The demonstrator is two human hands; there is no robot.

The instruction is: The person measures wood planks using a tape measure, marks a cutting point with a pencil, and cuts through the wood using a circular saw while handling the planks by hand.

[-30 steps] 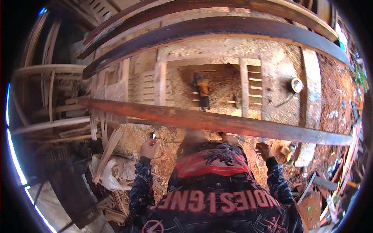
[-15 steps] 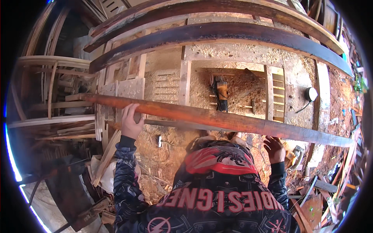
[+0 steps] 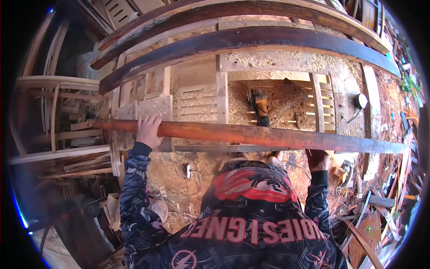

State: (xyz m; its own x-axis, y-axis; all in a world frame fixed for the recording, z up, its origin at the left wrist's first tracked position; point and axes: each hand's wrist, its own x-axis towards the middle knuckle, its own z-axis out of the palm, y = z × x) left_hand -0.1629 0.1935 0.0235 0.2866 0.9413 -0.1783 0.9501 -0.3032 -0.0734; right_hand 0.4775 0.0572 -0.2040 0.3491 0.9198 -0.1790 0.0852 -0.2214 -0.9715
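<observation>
A long reddish-brown wooden plank (image 3: 233,133), darker at its right end, lies crosswise in front of me over the near side of a timber workbench (image 3: 268,60). My left hand (image 3: 150,132) is closed over the plank near its left end, fingers across the top. Toward the right, my right hand (image 3: 317,159) grips the near edge from below; its fingertips are hidden under the wood. Beyond the plank, an orange and black power tool (image 3: 261,107) rests among wood shavings.
Farther off, dark curved planks (image 3: 251,38) span the bench. A white round object (image 3: 360,101) with a cord sits at the right. Another power tool (image 3: 346,172) is on the ground near my right forearm. Timber offcuts (image 3: 85,163) are stacked left; scrap wood (image 3: 380,201) lies right.
The plank has turned slightly: its right end moved away from me, its left end nearer. My right hand, earlier apart with fingers spread, has come up against the plank's near edge.
</observation>
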